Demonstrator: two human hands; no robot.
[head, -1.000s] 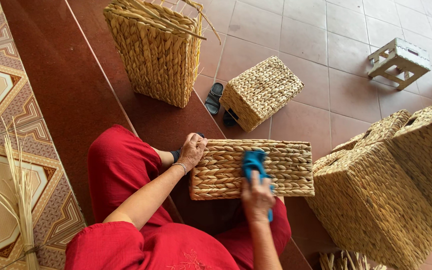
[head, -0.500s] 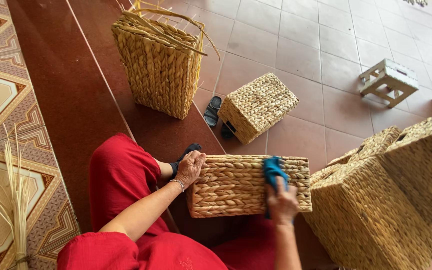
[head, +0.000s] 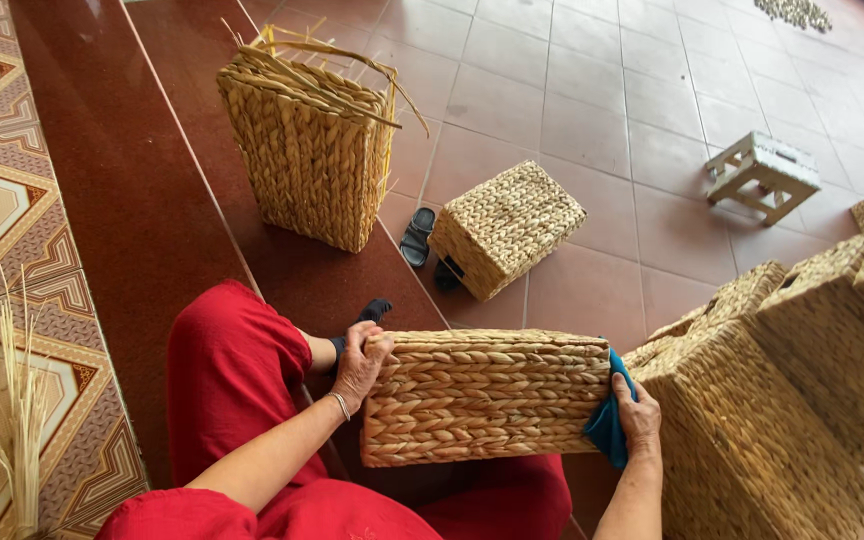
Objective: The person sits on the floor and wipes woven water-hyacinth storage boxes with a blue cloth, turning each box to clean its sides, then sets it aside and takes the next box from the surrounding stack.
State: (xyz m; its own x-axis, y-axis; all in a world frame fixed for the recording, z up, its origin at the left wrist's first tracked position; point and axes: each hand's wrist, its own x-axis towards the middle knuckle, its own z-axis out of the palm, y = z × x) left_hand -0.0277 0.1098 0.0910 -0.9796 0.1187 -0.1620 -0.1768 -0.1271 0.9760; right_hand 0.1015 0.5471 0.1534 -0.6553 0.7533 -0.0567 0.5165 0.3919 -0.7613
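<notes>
Since the earlier frames the blue cloth [head: 608, 425] has slid from the top face of the woven basket [head: 487, 398] across to its right end, and the right hand [head: 638, 415] has gone with it, now pressing the cloth flat against that end with the fingers spread and lightly curved over it. On the other side, the left hand [head: 360, 365] keeps its place at the basket's left end, fingers curled over the upper corner and the thumb on the near face, a thin bracelet at the wrist. That basket lies on its side across the person's lap, above the red trousers [head: 237, 375], its long plaited face turned up toward the camera. Beyond it a taller unfinished basket [head: 304, 150] stands upright on the dark red step [head: 142, 200], loose straw ends sticking out of its rim. A smaller closed basket [head: 507, 228] sits tilted on the tiled floor [head: 592, 110] just past the step, touching a pair of dark sandals [head: 418, 236]. To the right, several more woven baskets [head: 762, 410] are stacked close beside the person's right arm. A small white stool [head: 762, 176] stands well apart on the tiles. Dry straw stalks [head: 12, 420] lie on the patterned floor at the left.
</notes>
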